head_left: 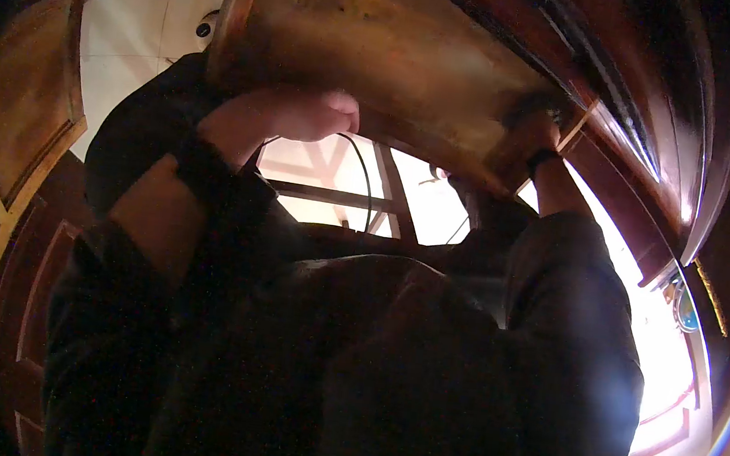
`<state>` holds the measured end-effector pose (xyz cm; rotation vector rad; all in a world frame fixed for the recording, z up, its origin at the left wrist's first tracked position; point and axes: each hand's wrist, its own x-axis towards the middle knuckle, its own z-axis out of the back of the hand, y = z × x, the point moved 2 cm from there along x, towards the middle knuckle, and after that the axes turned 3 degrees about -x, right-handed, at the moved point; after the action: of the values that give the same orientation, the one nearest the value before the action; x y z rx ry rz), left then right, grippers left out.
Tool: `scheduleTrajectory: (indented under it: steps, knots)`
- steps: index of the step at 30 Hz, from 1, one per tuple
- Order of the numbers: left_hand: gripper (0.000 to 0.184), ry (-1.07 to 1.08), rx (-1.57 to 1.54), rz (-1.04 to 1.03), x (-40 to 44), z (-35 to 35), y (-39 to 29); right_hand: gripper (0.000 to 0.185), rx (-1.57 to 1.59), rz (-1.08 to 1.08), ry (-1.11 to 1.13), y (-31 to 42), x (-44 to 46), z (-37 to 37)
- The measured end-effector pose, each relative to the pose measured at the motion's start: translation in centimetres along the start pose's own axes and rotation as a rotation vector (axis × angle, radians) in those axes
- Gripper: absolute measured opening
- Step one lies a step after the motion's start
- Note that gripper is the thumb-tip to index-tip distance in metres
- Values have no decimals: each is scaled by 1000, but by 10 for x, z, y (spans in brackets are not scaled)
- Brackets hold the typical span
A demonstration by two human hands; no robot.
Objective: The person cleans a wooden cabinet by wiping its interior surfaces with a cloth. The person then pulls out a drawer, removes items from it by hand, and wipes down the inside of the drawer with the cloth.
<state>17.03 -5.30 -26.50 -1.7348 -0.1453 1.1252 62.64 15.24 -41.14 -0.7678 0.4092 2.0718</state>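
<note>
A brown wooden panel (383, 45) with a worn, stained surface spans the top of the head view. Just under its lower edge is my left hand (310, 115), its fingers curled closed; what they hold, if anything, is hidden. A thin black cable (370, 180) curves close below this hand, and I cannot tell if the two touch. My right hand (534, 134) is at the panel's right end, with a dark band on the wrist. Deep shadow hides its fingers, so its grip does not show.
Dark polished wood (649, 106) runs along the upper right. On the left stands a wooden door-like panel (30, 99) with a lighter edge. A dark wooden frame (333, 197) crosses the bright floor below my hands. A small round black object (203, 29) is at the upper left.
</note>
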Motion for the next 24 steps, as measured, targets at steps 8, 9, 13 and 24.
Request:
scheduleTrajectory:
  steps: [8,9,13,24]
  knots:
    - [28,23,-95,-83,8,-6,13,49,61,73,102,16,-45,-83]
    - [28,19,-91,-90,11,-7,18,49,66,75,86,3,-40,-94]
    - [27,65,-117,47,8,-4,-2,48,-190,-60,194,8,-24,20]
    - [25,115,-106,179,8,0,-12,39,165,402,-428,120,4,55]
